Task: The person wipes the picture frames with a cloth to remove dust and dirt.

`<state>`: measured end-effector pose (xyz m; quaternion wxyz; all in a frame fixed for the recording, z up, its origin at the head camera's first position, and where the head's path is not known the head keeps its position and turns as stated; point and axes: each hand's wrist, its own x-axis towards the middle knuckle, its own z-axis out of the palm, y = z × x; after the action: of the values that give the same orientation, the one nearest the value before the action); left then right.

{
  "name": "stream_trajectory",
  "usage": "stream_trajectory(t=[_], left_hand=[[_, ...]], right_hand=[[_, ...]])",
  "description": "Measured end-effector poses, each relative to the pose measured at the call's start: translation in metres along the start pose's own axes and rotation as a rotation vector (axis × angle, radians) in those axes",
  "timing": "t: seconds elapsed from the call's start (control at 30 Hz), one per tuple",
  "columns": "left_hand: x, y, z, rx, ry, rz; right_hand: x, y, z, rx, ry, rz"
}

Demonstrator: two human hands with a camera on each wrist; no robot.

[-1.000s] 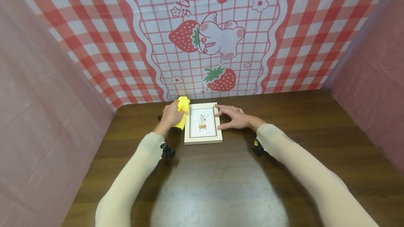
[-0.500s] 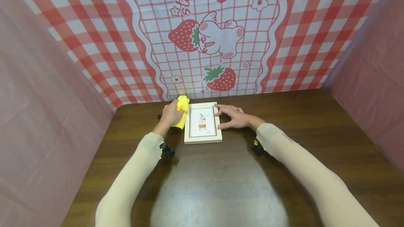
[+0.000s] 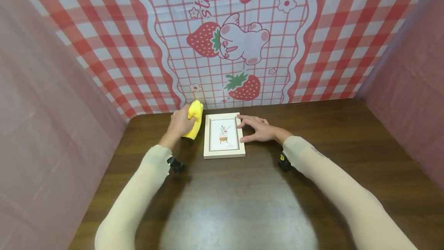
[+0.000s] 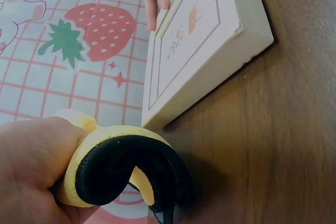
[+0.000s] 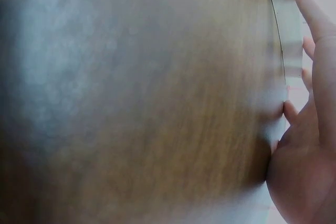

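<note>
A cream picture frame (image 3: 207,136) with a potted-plant print lies face up near the table's far edge. Left of it, my left hand (image 3: 180,122) grips a bunched yellow cloth (image 3: 195,117). The left wrist view shows the cloth's black side (image 4: 107,174) curling out below the fingers, with a gap between cloth and frame. At the frame's right edge, my right hand (image 3: 257,128) rests with thumb and fingertips spread along the side. Up close in the right wrist view, the thumb (image 5: 310,11) meets the frame's side wall (image 5: 283,19).
The brown wooden table (image 3: 239,192) reaches toward me, with glare in its middle. Right behind the frame hangs a red-checked strawberry cloth (image 3: 243,49). Pink curtains (image 3: 45,126) close off both sides. A small black device (image 3: 176,164) is strapped at each wrist.
My left hand has moved left with the yellow cloth, off the frame's left edge, so a strip of table shows between them. The right hand and the frame stay put.
</note>
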<state>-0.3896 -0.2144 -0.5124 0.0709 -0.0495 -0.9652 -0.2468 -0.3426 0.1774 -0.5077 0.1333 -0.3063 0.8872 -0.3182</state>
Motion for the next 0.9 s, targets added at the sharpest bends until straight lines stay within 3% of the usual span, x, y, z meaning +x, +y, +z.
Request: stream_trajectory(t=[0.17,0.2,0.4,0.47,0.67,0.9], left_hand=[[-0.016,-0.002,-0.006,-0.018,0.015,0.047],[-0.014,-0.006,-0.002,-0.009,0.032,0.056],[-0.085,0.061,-0.059,-0.039,0.036,0.094],[-0.102,0.073,-0.07,-0.044,0.05,0.12],[-0.134,0.077,-0.072,-0.04,0.087,0.182],[-0.158,0.088,-0.069,-0.027,0.114,0.312]], right_hand=[[-0.002,-0.002,0.0,-0.003,-0.006,-0.01],[-0.002,-0.002,-0.001,-0.002,-0.006,-0.013],[-0.002,-0.003,-0.001,0.008,-0.004,-0.014],[-0.002,-0.003,-0.001,0.012,-0.005,-0.016],[-0.001,-0.001,0.0,0.006,-0.016,-0.024],[-0.001,-0.002,0.0,0.007,-0.002,-0.018]])
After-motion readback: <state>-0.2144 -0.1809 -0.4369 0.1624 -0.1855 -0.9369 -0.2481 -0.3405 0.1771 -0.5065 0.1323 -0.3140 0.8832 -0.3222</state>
